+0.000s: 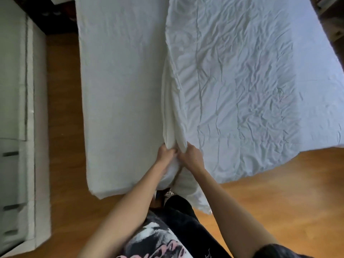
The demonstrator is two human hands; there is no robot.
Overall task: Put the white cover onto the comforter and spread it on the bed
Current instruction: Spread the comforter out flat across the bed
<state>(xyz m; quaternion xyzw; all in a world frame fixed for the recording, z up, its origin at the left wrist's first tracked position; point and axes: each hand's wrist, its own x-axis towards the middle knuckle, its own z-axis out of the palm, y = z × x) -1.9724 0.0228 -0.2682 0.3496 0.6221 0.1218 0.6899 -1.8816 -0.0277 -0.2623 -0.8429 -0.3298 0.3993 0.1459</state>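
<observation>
The white cover point(242, 81) lies wrinkled across the bed, its near edge hanging off toward the floor on the right. A bunched fold of it runs down the middle to my hands at the bed's near corner. My left hand point(165, 152) grips the bunched cloth from the left. My right hand point(192, 155) grips the same fold from the right, touching the left hand. I cannot tell the comforter apart from the cover. The bed point(121, 81) shows a smooth white side on the left.
White drawers point(16, 127) stand along the left, with a strip of wooden floor point(65, 127) between them and the bed. More wooden floor lies at the right front. My dark-clothed legs point(178, 220) stand at the bed's corner.
</observation>
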